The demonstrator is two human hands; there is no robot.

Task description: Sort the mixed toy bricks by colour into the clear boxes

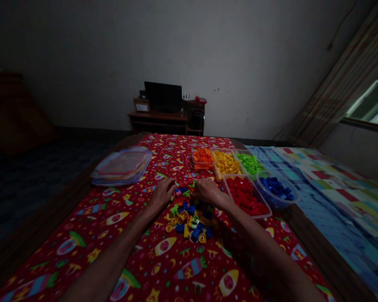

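A heap of small mixed-colour plastic bricks (189,220) lies on a red rocket-print tablecloth (113,235). My left hand (161,193) rests palm down at the heap's far left edge, its fingers curled onto the bricks. My right hand (208,191) lies at the heap's far right edge, fingers bent over the pieces. What either hand holds is hidden in the dim light. Behind and to the right stand clear tubs of sorted bricks: orange (203,157), yellow (226,162), green (250,162), red (247,196), and a round tub of blue ones (276,188).
A stack of clear plastic lids (123,166) lies at the table's left. A chequered cloth (330,184) covers a surface to the right. A low desk with a dark monitor (163,97) stands against the far wall. The room is dark.
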